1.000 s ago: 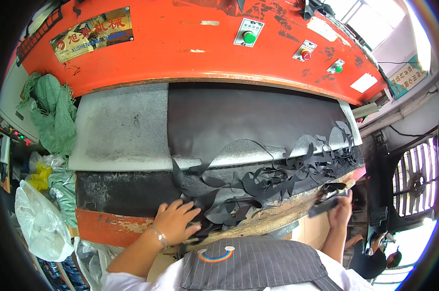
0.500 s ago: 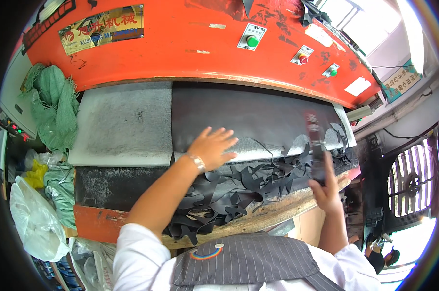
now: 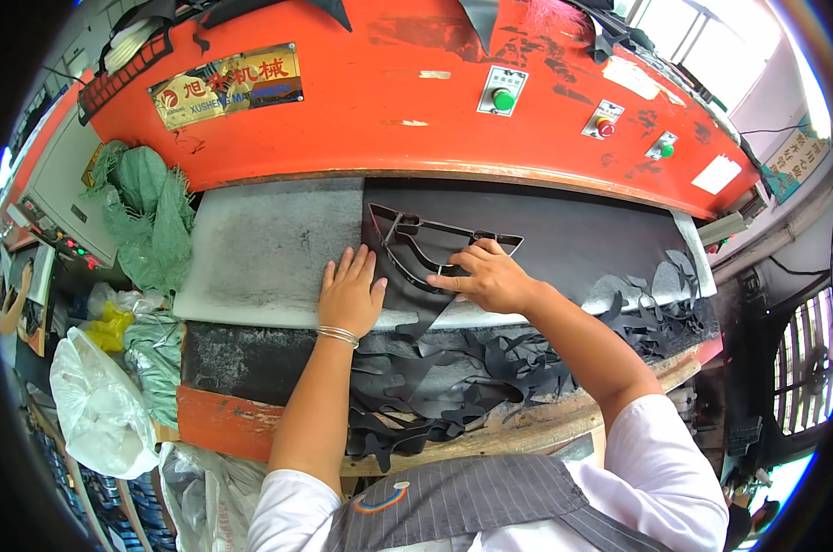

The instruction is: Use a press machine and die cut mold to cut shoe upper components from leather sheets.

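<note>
A black sheet of leather-like material (image 3: 573,225) lies on a white cutting pad (image 3: 267,241) under the orange machine. Near the sheet's left end rests a metal cutting die (image 3: 410,221), an open frame with a pointed left corner and a curved lower side. My right hand (image 3: 492,278) grips the die at its lower right part, fingers closed on its rim. Flat beside the die, my left hand (image 3: 348,302) is open, its fingers stretched over the pad and the sheet's left edge.
Black offcuts (image 3: 490,363) are heaped along the near edge of the bed, above a wooden rail (image 3: 518,419). Across the back stands the orange machine (image 3: 361,120) with green and red buttons. Green sacks (image 3: 145,207) and a white plastic bag (image 3: 99,405) are at the left.
My right hand has brought the die from the right side to the sheet's left end. My left hand has drawn back towards the sheet's left edge. The view has shifted.
</note>
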